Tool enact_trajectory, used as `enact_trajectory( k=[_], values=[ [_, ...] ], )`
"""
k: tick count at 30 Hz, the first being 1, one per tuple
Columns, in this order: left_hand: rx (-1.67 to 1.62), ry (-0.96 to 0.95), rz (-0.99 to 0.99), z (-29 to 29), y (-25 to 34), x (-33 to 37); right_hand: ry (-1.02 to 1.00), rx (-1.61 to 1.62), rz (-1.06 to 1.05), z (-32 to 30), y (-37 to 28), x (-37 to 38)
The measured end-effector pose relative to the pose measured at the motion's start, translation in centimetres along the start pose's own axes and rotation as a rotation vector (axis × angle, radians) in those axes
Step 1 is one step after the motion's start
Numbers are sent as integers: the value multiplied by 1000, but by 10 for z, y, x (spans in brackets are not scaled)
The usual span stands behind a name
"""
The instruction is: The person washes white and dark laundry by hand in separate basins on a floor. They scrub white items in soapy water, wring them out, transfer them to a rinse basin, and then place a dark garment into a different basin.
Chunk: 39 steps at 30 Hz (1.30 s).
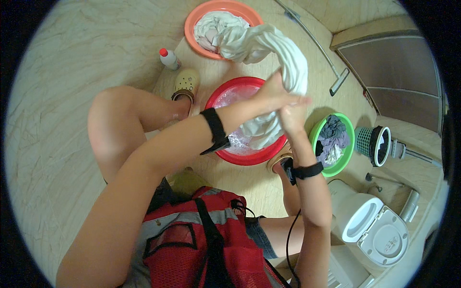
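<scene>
My left hand (272, 94) and my right hand (292, 116) are closed close together around a long, twisted white cloth (294, 65). Whether it is a garment cannot be made out. From my hands its upper stretch arches up and left toward the orange basin (190, 36). The lower end hangs loosely into the red basin (249, 161), which holds soapy, foamy water (235, 98). My left forearm crosses over this basin and hides part of it. In the orange basin lies more white laundry (211, 26).
A green basin (353, 139) with dark and light clothes stands at right, beside a lidded-rim wastebasket (364, 140). Further right are a toilet (348, 216) and a floor squeegee (336, 84). A white bottle with red cap (169, 60) stands near my clog (186, 84).
</scene>
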<state>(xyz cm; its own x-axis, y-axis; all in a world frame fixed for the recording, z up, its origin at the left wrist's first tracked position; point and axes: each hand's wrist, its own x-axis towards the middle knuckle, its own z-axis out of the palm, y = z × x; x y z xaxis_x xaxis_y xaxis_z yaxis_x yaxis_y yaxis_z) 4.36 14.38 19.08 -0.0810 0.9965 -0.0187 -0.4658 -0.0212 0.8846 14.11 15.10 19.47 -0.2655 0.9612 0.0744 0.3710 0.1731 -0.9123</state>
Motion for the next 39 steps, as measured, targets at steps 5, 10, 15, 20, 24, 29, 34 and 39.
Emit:
enact_trajectory(
  k=[5, 10, 15, 20, 24, 29, 34, 39],
  values=[
    [259, -325, -98, -17, 4, -28, -57, 242, 403, -13, -30, 17],
    [222, -469, -315, -26, -20, -17, -97, 282, 424, -11, -34, 22],
    [449, -211, 50, -16, -46, -14, -16, -82, 93, -2, -33, 21],
    [544, -104, 58, -21, -57, -5, 150, -19, 23, 8, -31, 17],
    [406, 142, -112, -14, -29, -4, -36, 189, -210, 3, -10, -12],
    [155, 115, -133, -5, -9, 11, -162, 253, 82, 9, 14, -32],
    [-138, 261, -263, 3, -9, 10, 77, -67, 162, 12, 24, -19],
    [-313, 361, -493, 7, 16, -4, 294, -133, 126, -8, 17, -4]
  ],
)
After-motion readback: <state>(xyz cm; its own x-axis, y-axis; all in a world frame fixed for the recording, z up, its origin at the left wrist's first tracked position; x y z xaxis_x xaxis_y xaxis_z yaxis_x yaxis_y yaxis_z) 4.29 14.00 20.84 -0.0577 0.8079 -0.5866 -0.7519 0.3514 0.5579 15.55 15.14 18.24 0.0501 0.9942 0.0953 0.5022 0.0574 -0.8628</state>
